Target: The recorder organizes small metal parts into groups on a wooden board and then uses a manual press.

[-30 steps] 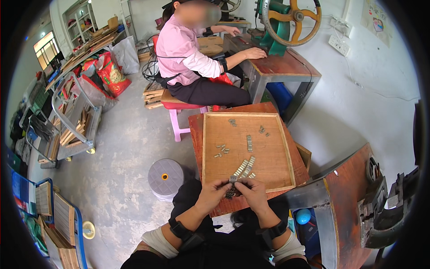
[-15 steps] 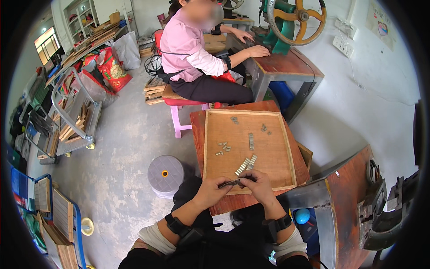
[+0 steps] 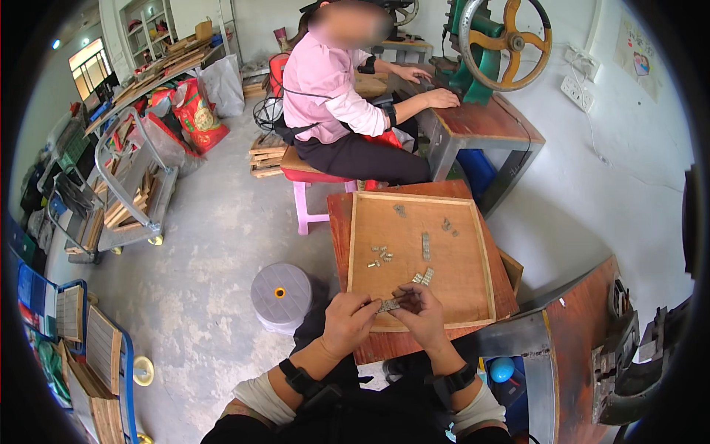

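Observation:
Both hands are closed on a short strip of small metal pieces (image 3: 387,304), just above the near edge of a shallow wooden tray (image 3: 486,265). My left hand (image 3: 347,320) pinches its left end, while the fingers of my right hand (image 3: 420,317) grip the other end and partly cover it. Just beyond my right fingers, more metal pieces (image 3: 424,277) lie in short rows. A straight row of similar pieces (image 3: 426,246) sits farther up the tray. Small loose pieces (image 3: 381,255) are scattered left of it, with little groups near the far side (image 3: 400,211) and far right (image 3: 449,227).
The tray rests on a reddish wooden table (image 3: 342,214). To its left stands a grey round stool (image 3: 282,294). Ahead, a person in pink (image 3: 325,81) sits at a green press with a handwheel (image 3: 506,41). Another bench (image 3: 577,348) stands close on my right.
The strip has turned between my fingers, so its patterned metal face shows instead of a dark edge. The whole view has shifted slightly, moving the scene right and down.

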